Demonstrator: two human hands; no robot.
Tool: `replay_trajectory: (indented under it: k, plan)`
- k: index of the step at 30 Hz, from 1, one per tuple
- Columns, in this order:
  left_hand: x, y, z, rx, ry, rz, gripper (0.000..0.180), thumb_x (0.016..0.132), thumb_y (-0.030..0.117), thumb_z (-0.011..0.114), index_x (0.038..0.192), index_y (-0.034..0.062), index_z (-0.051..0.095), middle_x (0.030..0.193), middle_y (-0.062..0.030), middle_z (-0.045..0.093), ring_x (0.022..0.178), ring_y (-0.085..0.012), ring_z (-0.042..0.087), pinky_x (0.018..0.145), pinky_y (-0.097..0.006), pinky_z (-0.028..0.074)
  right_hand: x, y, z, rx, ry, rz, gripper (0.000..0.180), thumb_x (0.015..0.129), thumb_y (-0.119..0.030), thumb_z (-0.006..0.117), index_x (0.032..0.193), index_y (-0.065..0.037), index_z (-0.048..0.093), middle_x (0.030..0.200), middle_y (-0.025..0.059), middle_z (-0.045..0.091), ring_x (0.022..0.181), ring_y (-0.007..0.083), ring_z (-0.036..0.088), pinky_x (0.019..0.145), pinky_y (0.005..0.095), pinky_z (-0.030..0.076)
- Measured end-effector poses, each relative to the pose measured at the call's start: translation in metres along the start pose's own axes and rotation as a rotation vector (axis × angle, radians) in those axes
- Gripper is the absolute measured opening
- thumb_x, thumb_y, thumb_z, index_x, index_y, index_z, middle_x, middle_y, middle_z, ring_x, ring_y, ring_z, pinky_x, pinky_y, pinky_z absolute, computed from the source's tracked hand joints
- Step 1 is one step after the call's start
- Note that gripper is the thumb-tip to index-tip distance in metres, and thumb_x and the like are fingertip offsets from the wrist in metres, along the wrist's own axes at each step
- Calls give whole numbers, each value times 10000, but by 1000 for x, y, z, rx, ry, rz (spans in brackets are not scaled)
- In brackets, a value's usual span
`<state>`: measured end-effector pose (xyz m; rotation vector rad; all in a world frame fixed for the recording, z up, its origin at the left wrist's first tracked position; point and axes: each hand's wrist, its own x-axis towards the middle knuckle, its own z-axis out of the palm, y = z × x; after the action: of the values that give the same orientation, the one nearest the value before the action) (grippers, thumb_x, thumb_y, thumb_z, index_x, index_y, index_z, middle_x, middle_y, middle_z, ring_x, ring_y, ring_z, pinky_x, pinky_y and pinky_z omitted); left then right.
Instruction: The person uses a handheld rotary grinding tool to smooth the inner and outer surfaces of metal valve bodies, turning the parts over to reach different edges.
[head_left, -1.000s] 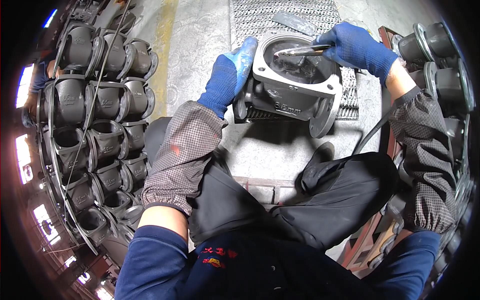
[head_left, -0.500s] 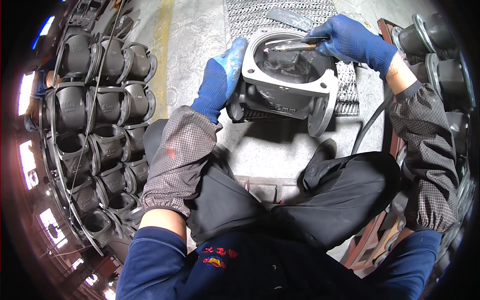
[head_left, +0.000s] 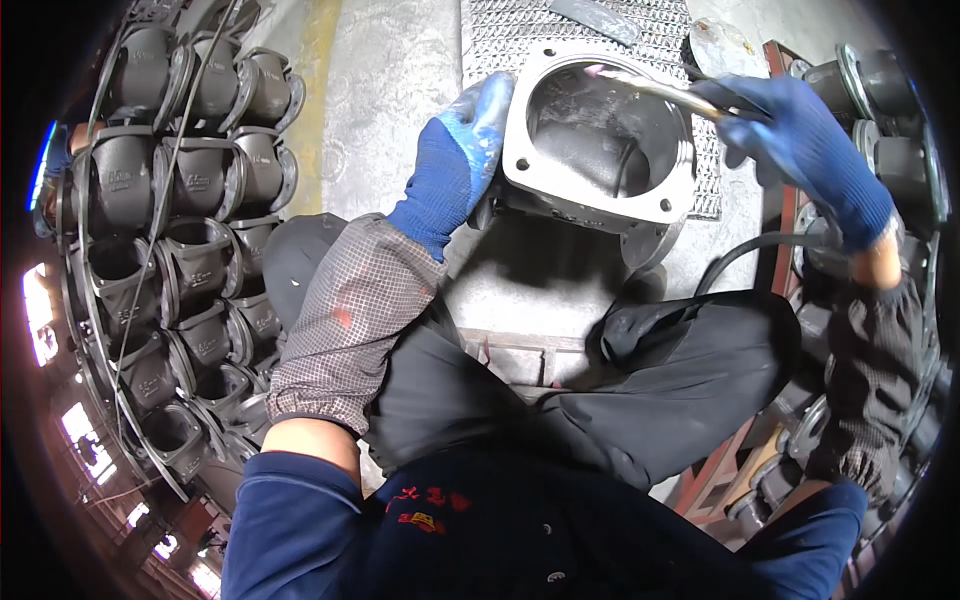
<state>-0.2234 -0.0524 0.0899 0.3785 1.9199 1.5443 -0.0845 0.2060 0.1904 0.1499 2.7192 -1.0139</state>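
Note:
A grey cast-metal valve body [head_left: 590, 205] stands on a ridged metal mat, its wide round opening facing up inside a bright squared flange with corner holes. My left hand [head_left: 468, 135], in a blue glove, grips the flange's left edge. My right hand [head_left: 800, 140], also blue-gloved and slightly blurred, is closed round a slim rod-shaped tool [head_left: 665, 92] with a pinkish tip. The tool reaches over the flange's far right side, its tip at the far rim of the opening. Its exact kind is unclear, and my hand hides its rear end.
The ridged mat [head_left: 500, 35] carries a flat grey plate [head_left: 595, 20]; a roundish plate [head_left: 722, 48] lies at its right. Stacked valve bodies [head_left: 125, 180] rise on the left, with more castings [head_left: 905, 165] on the right. A dark hose [head_left: 745, 250] curves beside my right knee.
My right hand has swung right and nearer to me, drawing the tool partly back from over the opening. The valve body has tilted, showing more of its inside. My left hand keeps its grip.

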Motion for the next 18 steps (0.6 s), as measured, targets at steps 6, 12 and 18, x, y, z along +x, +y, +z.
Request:
replay_trajectory:
  k: [6, 12, 18]
  plan:
    - [-1, -15, -1, -12, 49, 77, 559, 913, 423, 513, 1207, -53, 526, 1175, -174, 584, 1100, -202, 540, 921, -274, 421, -19, -38, -5, 28, -82, 149, 386, 804, 4, 532, 1185, -32, 581, 771, 89, 676, 575, 128, 586, 545, 287, 476]
    - [11, -17, 7, 180, 65, 170, 598, 899, 507, 446, 1210, 4, 531, 1067, -250, 608, 1022, -334, 595, 876, -346, 467, 27, -29, 14, -720, -87, -106, 296, 790, -51, 546, 1055, -106, 665, 712, 100, 664, 621, 232, 648, 627, 348, 530]
    - [8, -17, 4, 278, 88, 113, 644, 893, 544, 406, 1194, -12, 533, 971, -263, 628, 939, -374, 618, 823, -383, 499, 36, -33, 13, -732, -133, -88, 281, 782, -61, 584, 1041, -127, 670, 902, 101, 683, 777, 228, 667, 719, 344, 543]
